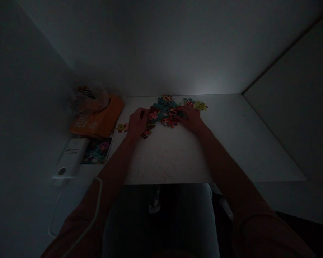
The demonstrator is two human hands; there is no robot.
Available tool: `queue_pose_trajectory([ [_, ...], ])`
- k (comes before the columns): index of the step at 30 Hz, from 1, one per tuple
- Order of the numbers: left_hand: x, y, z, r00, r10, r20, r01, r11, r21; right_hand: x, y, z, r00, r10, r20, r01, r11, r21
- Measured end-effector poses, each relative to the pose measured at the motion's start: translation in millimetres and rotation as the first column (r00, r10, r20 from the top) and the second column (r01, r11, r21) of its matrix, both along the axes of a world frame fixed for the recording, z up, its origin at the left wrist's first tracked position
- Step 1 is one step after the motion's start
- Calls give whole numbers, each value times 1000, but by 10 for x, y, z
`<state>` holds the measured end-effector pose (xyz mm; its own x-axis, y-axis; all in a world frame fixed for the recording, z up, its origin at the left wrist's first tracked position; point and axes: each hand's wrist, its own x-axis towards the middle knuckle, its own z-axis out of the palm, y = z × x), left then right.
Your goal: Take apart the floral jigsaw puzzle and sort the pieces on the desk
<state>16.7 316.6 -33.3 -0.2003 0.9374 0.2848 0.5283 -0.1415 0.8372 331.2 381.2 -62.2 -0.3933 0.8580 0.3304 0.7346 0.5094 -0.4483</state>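
Note:
Colourful jigsaw puzzle pieces [164, 104] lie in joined clusters near the back of the white table. My left hand [138, 121] is at their left edge, its fingers curled against a dark section with a pink flower [153, 114]. On the right, my right hand [190, 116] has thumb and fingers closed around a small puzzle piece [172, 111] over the middle of the cluster. Red and orange pieces [169, 122] lie just below its fingertips. Another group, yellow-green pieces [200, 105], sits behind that hand. The dim light and my fingers hide part of both grips.
An orange box [97, 122] with a clear plastic bag [90, 98] stands at the left. Before it lie a white device with a cable [72, 154] and a floral picture card [97, 150]. A few loose pieces [122, 127] are near my left wrist. Walls border the table [167, 161].

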Motion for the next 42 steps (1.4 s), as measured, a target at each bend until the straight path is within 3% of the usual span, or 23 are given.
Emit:
queue_pose_trajectory([
  [11,62,24,-2,990,-6,138,9,1000,-26,23,73,-49,995,-67,-73,70,997,41],
  [17,18,38,-64,978,-141,151,137,990,32,-36,16,-11,993,-53,-104,66,991,119],
  [20,46,-20,-28,957,-254,141,252,967,28,-182,-90,54,990,97,-105,-80,985,155],
  [24,97,-103,63,924,-361,128,368,929,-44,-355,-195,126,948,281,-146,-269,958,99],
  [27,50,-80,94,965,-249,81,251,968,-17,-319,-194,187,912,303,-277,-323,946,-29],
  [31,-145,-16,91,989,-105,-106,104,994,-16,-145,-163,258,845,418,-334,-480,867,-130],
  [33,-247,-13,92,971,-123,-205,117,992,-39,-88,-161,265,881,400,-255,-438,892,-114],
  [37,-415,-43,121,937,-216,-275,169,968,-187,-74,-159,200,976,179,-122,-184,983,-27],
  [40,-539,-73,159,931,-245,-271,151,933,-326,-96,-123,112,994,82,-67,-81,996,28],
  [42,-588,-108,178,925,-233,-299,127,934,-335,-98,-83,62,996,54,-64,-52,998,40],
])
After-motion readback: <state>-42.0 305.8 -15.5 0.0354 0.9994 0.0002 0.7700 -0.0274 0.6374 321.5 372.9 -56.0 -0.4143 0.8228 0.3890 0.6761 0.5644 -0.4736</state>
